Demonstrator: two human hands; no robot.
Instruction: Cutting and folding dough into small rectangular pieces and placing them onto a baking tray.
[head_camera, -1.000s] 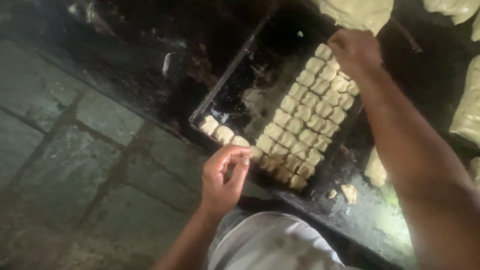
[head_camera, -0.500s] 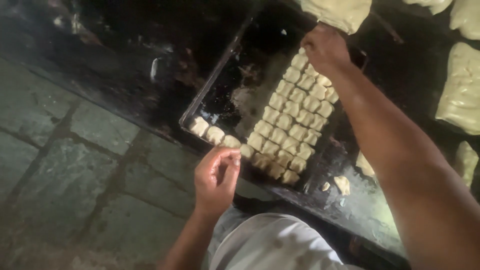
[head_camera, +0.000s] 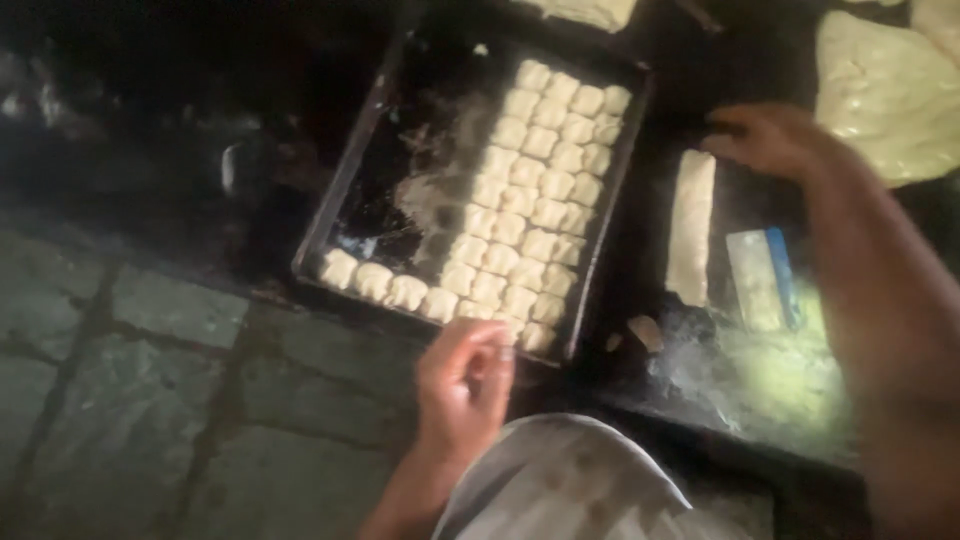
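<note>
Dough pieces (head_camera: 540, 195) fill the tray's (head_camera: 345, 190) right side in tight rows. Left hand (head_camera: 462, 385) hovers at its near edge, fingers curled together; right hand (head_camera: 770, 135), fingers blurred, touches a dough strip (head_camera: 692, 225).

Pale cream dough pieces (head_camera: 540, 190) fill a black tray (head_camera: 345, 190).

The right hand (head_camera: 765, 135) is leaving the far end of the baking tray (head_camera: 345, 190) and is now hovering beside it, over the long dough strip (head_camera: 692, 225). The left hand (head_camera: 462, 385) is curling closed at the tray's near edge.
</note>
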